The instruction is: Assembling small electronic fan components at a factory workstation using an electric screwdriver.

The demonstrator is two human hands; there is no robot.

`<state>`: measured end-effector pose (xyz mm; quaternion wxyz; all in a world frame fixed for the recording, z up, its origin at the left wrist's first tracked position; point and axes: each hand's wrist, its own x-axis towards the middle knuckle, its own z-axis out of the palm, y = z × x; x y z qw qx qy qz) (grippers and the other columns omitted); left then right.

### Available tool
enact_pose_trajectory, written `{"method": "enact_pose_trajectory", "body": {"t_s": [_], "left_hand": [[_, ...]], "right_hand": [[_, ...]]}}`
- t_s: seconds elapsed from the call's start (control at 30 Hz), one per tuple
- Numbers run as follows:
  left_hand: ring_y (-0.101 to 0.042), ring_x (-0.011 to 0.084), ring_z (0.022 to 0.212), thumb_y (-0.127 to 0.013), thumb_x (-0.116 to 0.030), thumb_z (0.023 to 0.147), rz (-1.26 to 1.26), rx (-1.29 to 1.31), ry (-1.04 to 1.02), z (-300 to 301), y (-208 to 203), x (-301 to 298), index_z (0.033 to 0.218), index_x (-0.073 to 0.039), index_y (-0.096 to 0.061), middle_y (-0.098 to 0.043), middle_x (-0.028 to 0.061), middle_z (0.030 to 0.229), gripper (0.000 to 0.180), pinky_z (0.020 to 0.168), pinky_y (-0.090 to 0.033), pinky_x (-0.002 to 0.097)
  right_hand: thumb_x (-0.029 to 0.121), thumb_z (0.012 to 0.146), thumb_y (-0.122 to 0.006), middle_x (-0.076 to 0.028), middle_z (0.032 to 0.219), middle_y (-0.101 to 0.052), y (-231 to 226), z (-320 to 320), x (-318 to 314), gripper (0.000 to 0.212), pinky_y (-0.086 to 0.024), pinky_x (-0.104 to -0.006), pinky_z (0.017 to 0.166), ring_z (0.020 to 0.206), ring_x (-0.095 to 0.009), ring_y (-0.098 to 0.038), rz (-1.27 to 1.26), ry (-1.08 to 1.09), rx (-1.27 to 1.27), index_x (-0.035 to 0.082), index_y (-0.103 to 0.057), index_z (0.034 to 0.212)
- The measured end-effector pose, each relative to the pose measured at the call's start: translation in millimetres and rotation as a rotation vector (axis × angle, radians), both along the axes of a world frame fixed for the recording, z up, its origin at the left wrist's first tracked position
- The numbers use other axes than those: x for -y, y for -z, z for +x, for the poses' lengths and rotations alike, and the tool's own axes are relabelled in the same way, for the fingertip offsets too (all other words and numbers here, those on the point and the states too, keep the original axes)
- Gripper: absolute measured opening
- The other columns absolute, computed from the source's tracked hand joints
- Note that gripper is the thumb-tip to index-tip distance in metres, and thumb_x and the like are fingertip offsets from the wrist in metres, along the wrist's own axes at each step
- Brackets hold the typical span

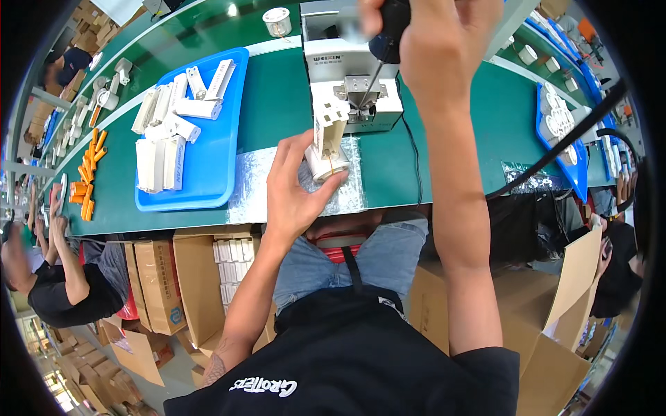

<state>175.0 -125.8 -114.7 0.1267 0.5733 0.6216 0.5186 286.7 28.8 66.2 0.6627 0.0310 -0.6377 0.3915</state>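
Observation:
My left hand (294, 182) grips a white plastic housing (330, 135) with a long open handle and a round end, held upright at the table's near edge. Thumb and fingers close round the lower, round part. In my raised right hand (438, 52) is a dark-handled screwdriver (388, 38), partly cut off and blurred at the top. Its thin shaft slants down to the metal front of a grey-white screw feeder (334, 62), just behind the housing. Whether the tip touches a screw is too small to tell.
On the left stands a blue tray (225, 156) of white handle housings (161, 163), beside orange cylinders (86, 177). Another blue tray (577, 173) holds white rounded parts at right. A black cord (418, 159) crosses the green table. Open cardboard boxes (194, 291) stand below; co-workers sit at both sides.

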Motion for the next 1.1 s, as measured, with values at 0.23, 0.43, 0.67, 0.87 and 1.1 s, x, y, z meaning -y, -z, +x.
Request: {"method": "enact_pose_trajectory", "body": {"t_s": [0.23, 0.43, 0.67, 0.87, 1.1], "left_hand": [[-0.070, 0.0280, 0.113, -0.096, -0.009, 0.073, 0.041, 0.040, 0.017, 0.9, -2.5, -1.7, 0.138, -0.003, -0.066, -0.069, 0.0149, 0.125, 0.071, 0.098, -0.055, 0.0377], [-0.070, 0.0328, 0.115, -0.096, -0.006, 0.072, 0.015, 0.024, 0.004, -2.7, -1.5, 0.7, 0.140, -0.005, -0.066, -0.066, 0.0146, 0.128, 0.074, 0.096, -0.057, 0.0402], [-0.070, 0.0327, 0.115, -0.096, -0.007, 0.072, -0.007, 0.021, -0.006, 0.5, -2.5, -1.1, 0.140, -0.005, -0.067, -0.067, 0.0148, 0.126, 0.074, 0.096, -0.057, 0.0398], [-0.070, 0.0327, 0.115, -0.096, -0.007, 0.072, -0.002, -0.017, -0.011, -0.8, -1.8, -1.1, 0.139, -0.005, -0.066, -0.067, 0.0149, 0.126, 0.073, 0.095, -0.058, 0.0403], [-0.070, 0.0315, 0.114, -0.095, -0.006, 0.073, 0.007, 0.005, -0.002, -1.0, -2.6, -2.5, 0.139, -0.005, -0.067, -0.067, 0.0146, 0.126, 0.072, 0.095, -0.058, 0.0400]], "right_hand": [[0.035, 0.115, -0.052, -0.001, 0.062, -0.057, 2.9, 8.9, 25.8, 0.040, -0.044, -0.0231, 0.036, 0.043, -0.010, -0.054, -0.079, 0.170, 0.040, 0.001, -0.053, 0.136], [0.049, 0.114, -0.048, -0.003, 0.064, -0.059, -12.3, 0.2, 63.4, 0.062, -0.053, -0.0258, 0.042, 0.044, -0.013, -0.058, -0.308, 0.355, 0.171, -0.002, -0.039, 0.149], [0.053, 0.112, -0.051, -0.003, 0.064, -0.059, -9.6, -0.6, 58.3, 0.067, -0.052, -0.0257, 0.042, 0.044, -0.013, -0.058, -0.300, 0.313, 0.151, -0.001, -0.038, 0.150], [0.056, 0.110, -0.054, -0.004, 0.064, -0.059, -5.5, -3.2, 55.3, 0.072, -0.052, -0.0256, 0.042, 0.044, -0.013, -0.058, -0.290, 0.259, 0.144, -0.001, -0.037, 0.151], [0.058, 0.108, -0.056, -0.005, 0.065, -0.059, -2.0, -6.9, 55.0, 0.076, -0.051, -0.0262, 0.044, 0.046, -0.013, -0.057, -0.282, 0.184, 0.133, -0.001, -0.037, 0.151]]}}
